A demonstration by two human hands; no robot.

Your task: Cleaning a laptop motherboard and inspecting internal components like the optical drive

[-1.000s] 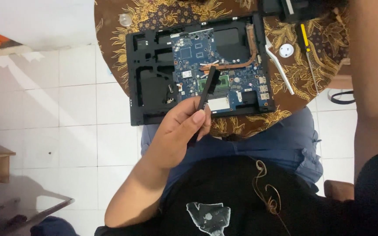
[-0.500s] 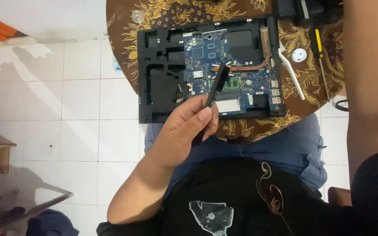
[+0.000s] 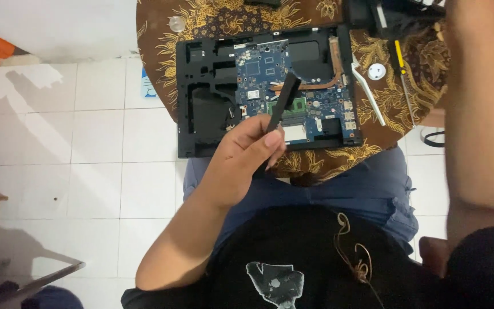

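A slim black tool (image 3: 281, 103) is gripped by the left hand (image 3: 241, 157), fingers closed around its lower end, its tip held over the blue circuit board (image 3: 270, 74) of an opened laptop base (image 3: 201, 114) on the patterned tabletop (image 3: 155, 51). Only the right forearm is seen; that hand's state cannot be told.

free: white tiled floor (image 3: 87, 131) left | blocked: opened laptop base (image 3: 201, 114) fills cloth-covered table (image 3: 155, 34), screwdriver (image 3: 402, 74) right
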